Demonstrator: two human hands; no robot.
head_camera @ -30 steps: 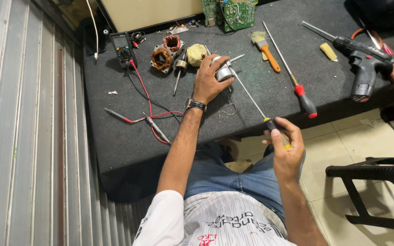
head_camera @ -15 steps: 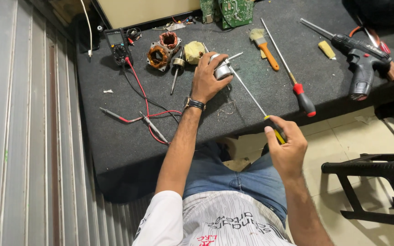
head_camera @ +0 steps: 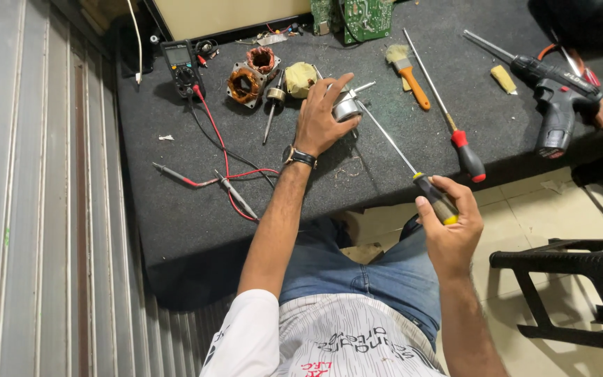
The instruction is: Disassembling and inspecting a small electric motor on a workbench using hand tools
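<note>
My left hand [head_camera: 320, 120] rests on the black workbench [head_camera: 176, 223] and grips a small silver metal motor part [head_camera: 347, 108]. My right hand [head_camera: 449, 225] is off the front edge of the bench, wrapped around the black and yellow handle of a long screwdriver [head_camera: 399, 153]. The screwdriver's thin shaft runs up and left, and its tip meets the silver part beside my left fingers. A dark watch [head_camera: 301, 157] sits on my left wrist.
A multimeter [head_camera: 181, 64] with red and black leads [head_camera: 225, 174] lies at the left. Two copper-wound stators [head_camera: 246, 84] and a rotor shaft [head_camera: 272, 105] sit behind my left hand. To the right lie a brush [head_camera: 407, 70], a red-handled screwdriver [head_camera: 448, 119] and a cordless drill [head_camera: 553, 91]. A black stool [head_camera: 574, 286] stands at right.
My right hand has lifted the screwdriver handle slightly and kept its tip at the silver part. My left hand stays on the part. The view has shifted a little.
</note>
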